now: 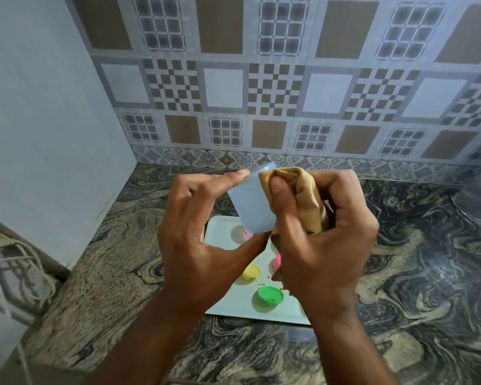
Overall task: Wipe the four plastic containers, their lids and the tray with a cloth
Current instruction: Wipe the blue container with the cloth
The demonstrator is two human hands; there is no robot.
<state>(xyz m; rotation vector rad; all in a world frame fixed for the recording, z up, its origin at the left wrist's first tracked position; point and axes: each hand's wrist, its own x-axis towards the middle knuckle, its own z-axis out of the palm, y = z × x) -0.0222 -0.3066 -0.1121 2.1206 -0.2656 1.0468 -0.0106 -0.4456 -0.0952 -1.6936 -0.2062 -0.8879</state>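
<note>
My left hand (203,234) holds a translucent pale-blue plastic container (250,204) in the air above the tray, fingers on its rim side and thumb under its base. My right hand (322,232) grips a bunched tan cloth (306,198) and its thumb presses the cloth against the container's side. Below lies a white tray (220,229) with crumbs on it. A green lid (270,295), a yellow lid (251,271) and pink pieces (276,262) show on the tray; my hands hide the remainder of it.
The tray sits on a dark swirl-patterned stone counter (400,273) in a corner. A patterned tiled wall (261,93) stands behind and a plain wall (45,134) to the left. Cables (20,262) hang past the counter's left edge.
</note>
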